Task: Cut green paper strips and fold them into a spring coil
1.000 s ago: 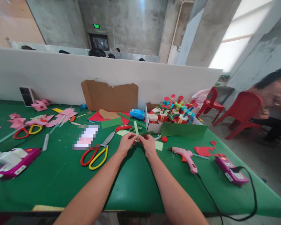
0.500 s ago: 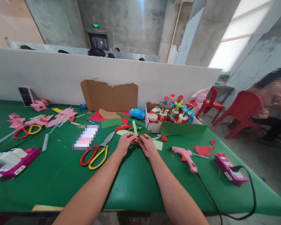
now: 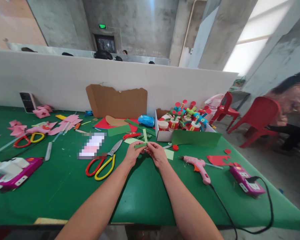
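Observation:
My left hand [image 3: 132,154] and my right hand [image 3: 157,153] meet over the green table [image 3: 65,186], fingertips pinched together on crossed green paper strips [image 3: 143,142]. One light green strip stands up from the pinch; a darker one lies across it. Red-and-yellow-handled scissors [image 3: 102,163] lie just left of my left hand. To the right of my right hand rests a pink glue gun [image 3: 198,165].
A white box of decorated paper cups [image 3: 185,123] stands behind my hands, with green and red paper sheets [image 3: 195,137] around it. Pink paper pieces [image 3: 42,128] and a second pair of scissors lie far left. Purple devices sit at both sides. A person sits on red chairs at right.
The strips have been turned in my fingers: the dark green strip that pointed right toward the box now lies across the pinch on the left side. My hands stay in place.

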Demonstrator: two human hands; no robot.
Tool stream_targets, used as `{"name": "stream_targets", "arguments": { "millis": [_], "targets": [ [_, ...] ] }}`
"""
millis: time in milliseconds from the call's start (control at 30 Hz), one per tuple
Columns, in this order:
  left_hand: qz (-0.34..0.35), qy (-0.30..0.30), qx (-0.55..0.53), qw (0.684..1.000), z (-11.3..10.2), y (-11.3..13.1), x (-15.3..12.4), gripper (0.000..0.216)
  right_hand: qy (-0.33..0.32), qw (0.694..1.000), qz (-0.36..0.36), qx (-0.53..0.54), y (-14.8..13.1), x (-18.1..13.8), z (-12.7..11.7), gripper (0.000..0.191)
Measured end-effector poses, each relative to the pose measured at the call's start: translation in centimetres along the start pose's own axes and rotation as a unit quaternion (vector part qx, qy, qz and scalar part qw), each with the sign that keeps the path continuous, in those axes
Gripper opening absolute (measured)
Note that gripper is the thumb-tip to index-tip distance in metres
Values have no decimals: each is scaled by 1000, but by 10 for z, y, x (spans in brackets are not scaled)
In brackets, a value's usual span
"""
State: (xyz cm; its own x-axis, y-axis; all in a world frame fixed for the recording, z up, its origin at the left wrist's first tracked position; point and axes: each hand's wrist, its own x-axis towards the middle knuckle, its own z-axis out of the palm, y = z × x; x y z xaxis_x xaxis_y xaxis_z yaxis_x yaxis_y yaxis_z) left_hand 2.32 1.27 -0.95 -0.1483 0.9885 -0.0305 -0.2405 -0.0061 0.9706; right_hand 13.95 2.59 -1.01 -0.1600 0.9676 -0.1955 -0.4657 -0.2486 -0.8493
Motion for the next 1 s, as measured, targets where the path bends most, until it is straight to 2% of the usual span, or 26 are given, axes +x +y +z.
{"name": "stream_targets", "arguments": {
  "millis": [200,367,733,1000],
  "targets": [
    [-9,6,17,1000,1,0,2,38,38,996,-53,-55,0,2,0,30],
    [-2,-43,-12,999,4,3,-3,36,60,992,-92,-58,1,3,1,29],
    [2,12,9,1000,1,3,0,37,23,999,-25,-5,-1,-1,4,32],
    [8,1,16,1000,3,4,-2,33,37,992,-80,-91,1,1,0,28]
  ]
}}
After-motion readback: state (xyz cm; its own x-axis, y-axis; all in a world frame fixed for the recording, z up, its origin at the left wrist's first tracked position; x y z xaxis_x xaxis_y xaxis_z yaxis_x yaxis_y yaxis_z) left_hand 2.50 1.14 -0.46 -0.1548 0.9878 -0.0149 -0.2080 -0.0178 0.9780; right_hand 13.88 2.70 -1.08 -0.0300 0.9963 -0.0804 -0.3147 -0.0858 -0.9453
